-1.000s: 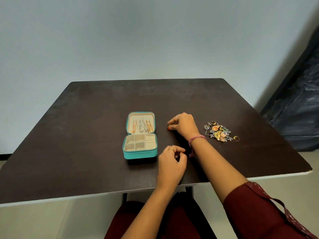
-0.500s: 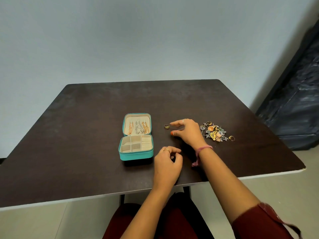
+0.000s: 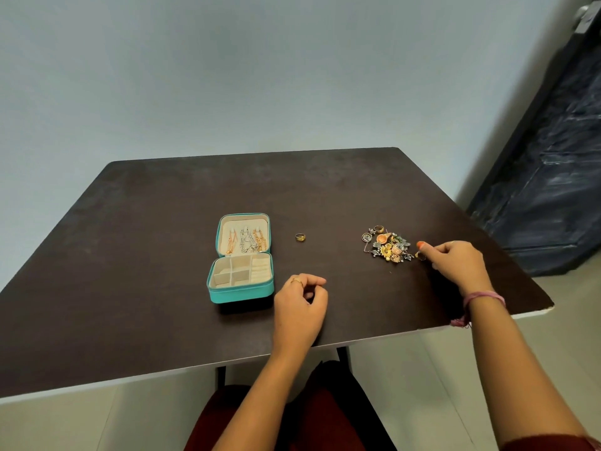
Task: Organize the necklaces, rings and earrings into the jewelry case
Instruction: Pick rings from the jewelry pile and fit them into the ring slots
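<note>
Reaching beside the jewelry pile [image 3: 388,247], the right hand [image 3: 455,262] pinches a small ring [image 3: 421,255]. The left hand [image 3: 300,301] rests loosely curled, holding nothing, with the case [image 3: 240,288] just left of it. The tiny ring could slip and roll away.
</note>
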Demonstrator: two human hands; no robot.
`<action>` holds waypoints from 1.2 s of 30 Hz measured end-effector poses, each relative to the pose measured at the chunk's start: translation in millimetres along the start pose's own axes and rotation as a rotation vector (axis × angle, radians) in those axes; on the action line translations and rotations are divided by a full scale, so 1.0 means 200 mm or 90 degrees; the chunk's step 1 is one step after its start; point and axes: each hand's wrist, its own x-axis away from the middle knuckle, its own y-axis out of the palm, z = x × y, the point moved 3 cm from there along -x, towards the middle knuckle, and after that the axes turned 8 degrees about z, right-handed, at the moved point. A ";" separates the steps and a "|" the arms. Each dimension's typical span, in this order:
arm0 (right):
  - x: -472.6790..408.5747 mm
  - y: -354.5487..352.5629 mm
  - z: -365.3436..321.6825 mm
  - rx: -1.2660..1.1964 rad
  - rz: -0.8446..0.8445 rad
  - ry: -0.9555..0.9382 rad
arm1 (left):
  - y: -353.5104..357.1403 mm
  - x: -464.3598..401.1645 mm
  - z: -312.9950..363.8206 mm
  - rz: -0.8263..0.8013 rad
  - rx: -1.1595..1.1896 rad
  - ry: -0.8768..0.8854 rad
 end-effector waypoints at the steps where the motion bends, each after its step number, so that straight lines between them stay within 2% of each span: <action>1: -0.01 0.01 -0.02 0.026 -0.004 0.001 | 0.00 0.00 0.00 0.000 0.000 -0.001; 6: -0.05 0.07 -0.07 0.137 -0.038 0.030 | 0.00 0.00 0.00 0.000 0.004 -0.007; 12: -0.07 0.05 -0.04 0.128 -0.031 0.064 | -0.01 0.00 0.00 0.002 0.007 -0.007; 15: -0.04 0.01 -0.09 0.051 0.004 -0.038 | 0.00 0.00 -0.01 0.000 0.005 -0.005; 18: 0.05 0.00 -0.24 -0.027 0.025 -0.240 | 0.00 0.00 -0.01 -0.003 0.004 -0.002; 22: 0.18 0.15 -0.47 -0.068 -0.132 -0.479 | 0.00 0.00 -0.01 -0.001 0.008 0.000; 25: 0.26 0.32 -0.61 0.011 -0.239 -0.616 | 0.00 0.00 0.00 -0.001 0.010 0.004; 29: 0.30 0.48 -0.75 0.124 -0.319 -0.649 | 0.00 0.00 0.00 -0.004 0.013 0.004; 36: 0.27 0.54 -0.83 0.225 -0.316 -0.612 | 0.00 -0.01 -0.01 -0.012 0.014 0.002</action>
